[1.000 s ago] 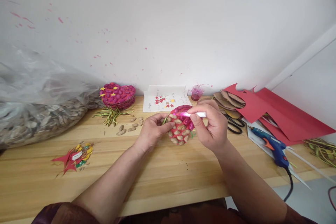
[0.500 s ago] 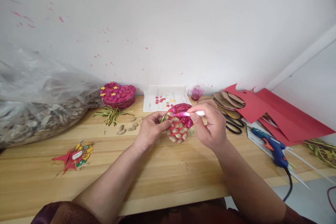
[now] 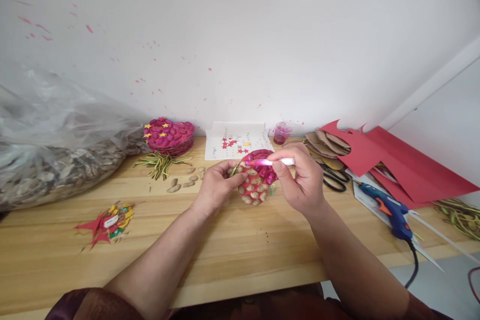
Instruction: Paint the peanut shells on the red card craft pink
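My left hand (image 3: 219, 183) grips the left edge of a red round disc (image 3: 252, 196) covered with peanuts, some painted magenta and others bare tan. A tuft of green-yellow strands (image 3: 234, 170) sticks out by my left fingers. Pinched in my right hand (image 3: 302, 177) is a white-handled paintbrush (image 3: 281, 162) with magenta near its tip, which points left onto the disc's upper left part. Whether the tip touches a peanut is hard to see. Behind stands a clear plastic cup (image 3: 282, 132) with magenta paint. Several loose peanuts (image 3: 183, 182) lie left of my left hand.
A bag of peanuts (image 3: 63, 170) fills the left side, beside a finished-looking magenta peanut disc stack (image 3: 170, 136). White paper (image 3: 213, 147) holds small stars. To the right are scissors (image 3: 333, 177), red card (image 3: 412, 170), cardboard discs (image 3: 326, 144) and a blue glue gun (image 3: 388, 210). Scraps (image 3: 108, 222) lie at left.
The brush has shifted very slightly to the right, and a peanut at the disc's upper left looks more magenta. My left hand keeps its hold.
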The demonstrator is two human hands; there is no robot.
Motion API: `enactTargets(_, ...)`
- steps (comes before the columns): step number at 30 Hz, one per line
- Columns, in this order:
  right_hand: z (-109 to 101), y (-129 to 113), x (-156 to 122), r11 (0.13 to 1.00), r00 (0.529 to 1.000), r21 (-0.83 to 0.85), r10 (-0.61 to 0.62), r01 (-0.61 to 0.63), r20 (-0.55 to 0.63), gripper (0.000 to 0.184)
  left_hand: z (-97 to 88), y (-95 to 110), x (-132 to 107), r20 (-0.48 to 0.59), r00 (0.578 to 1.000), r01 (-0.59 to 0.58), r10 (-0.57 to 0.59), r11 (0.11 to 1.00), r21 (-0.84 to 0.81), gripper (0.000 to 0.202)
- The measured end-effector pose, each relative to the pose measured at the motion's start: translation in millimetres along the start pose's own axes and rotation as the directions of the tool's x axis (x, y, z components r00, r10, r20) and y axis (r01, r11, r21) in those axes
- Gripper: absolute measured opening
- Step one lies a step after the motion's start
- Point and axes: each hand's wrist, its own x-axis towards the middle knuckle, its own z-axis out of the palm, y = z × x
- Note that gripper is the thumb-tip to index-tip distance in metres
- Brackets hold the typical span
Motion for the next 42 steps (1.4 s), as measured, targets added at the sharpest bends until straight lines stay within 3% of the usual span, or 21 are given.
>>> enactTargets(10,-1,-1,-1,1.000,1.000,0.009,0.008,-0.008,0.017,0.010,0.6,1,0,-0.041,0.999,0.005,-0.005,1.000,-0.004,0.035)
enactTargets(13,-1,1,-4,0.992,0.994,0.082,0.098,-0.094,-0.046,0.008,1.8,3,0,-0.078,0.997,0.023,-0.029,0.997,-0.080,0.034)
enactTargets(16,-2,8,-2,0.886,0.926,0.371,0.350,-0.278,-0.143,0.015,1.9,5,1,-0.116,0.987,0.086,-0.110,0.977,-0.195,0.035)
enactTargets(20,-7,22,8,0.571,0.768,0.727,0.634,-0.382,-0.094,0.027,2.4,7,2,-0.139,0.971,0.136,-0.196,0.926,-0.353,0.034)
enactTargets(23,-10,29,13,0.382,0.675,0.832,0.738,-0.403,-0.011,0.029,3.4,9,3,-0.160,0.958,0.154,-0.239,0.895,-0.419,0.027)
enactTargets(26,-9,30,14,0.271,0.604,0.869,0.796,-0.415,0.040,0.027,3.4,7,6,-0.184,0.934,0.204,-0.307,0.879,-0.431,0.016)
enactTargets(30,-6,29,13,0.200,0.543,0.878,0.836,-0.436,0.079,0.026,1.1,4,8,-0.170,0.920,0.264,-0.353,0.880,-0.395,0.015)
enactTargets(37,-4,30,13,0.166,0.507,0.862,0.854,-0.478,0.116,0.029,-2.5,-1,7,-0.058,0.960,0.240,-0.272,0.915,-0.323,0.069)
enactTargets(42,-3,29,13,0.145,0.497,0.864,0.857,-0.482,0.134,0.034,-6.8,-6,10,-0.101,0.963,0.225,-0.250,0.951,-0.215,0.077)
